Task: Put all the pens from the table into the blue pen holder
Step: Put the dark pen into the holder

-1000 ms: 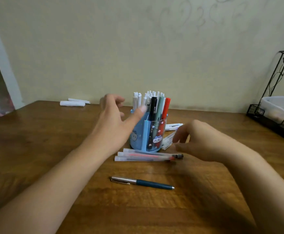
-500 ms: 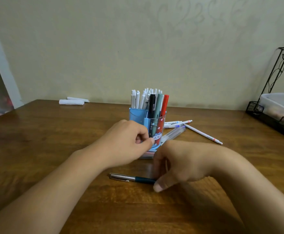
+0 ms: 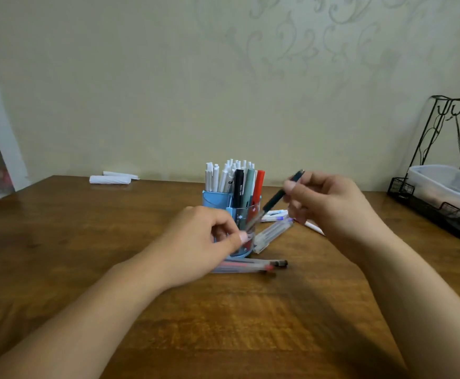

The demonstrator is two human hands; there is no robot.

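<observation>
Right hand (image 3: 330,203) raised above surface (image 3: 86,242), fingers curled round dark blue pen (image 3: 278,196); pen tilted, lower silver end blurred and close to rim of blue pen holder (image 3: 215,199), upper end sticking out past fingertips. Whether pen tip touches holder: cannot tell. Left hand (image 3: 198,242) in front of holder, fingers curled against its clear front wall, thumb and forefinger together; whether gripping holder or only touching, cannot tell from blur. Holder upright at centre of surface, packed with standing pens: white ones at back, then black pen (image 3: 238,187), grey-green pen (image 3: 249,187), red pen (image 3: 259,187) at front. Clear pens (image 3: 250,266) lying on surface just in front of holder, partly hidden by left hand, one with red ink, one with black tip. Clear capped pen (image 3: 272,233) lying just right of holder base. More white pens (image 3: 275,214) behind it, partly hidden by right hand. White rolls (image 3: 110,179) at far left edge. Black wire rack (image 3: 442,209) with plastic tub at far right.
</observation>
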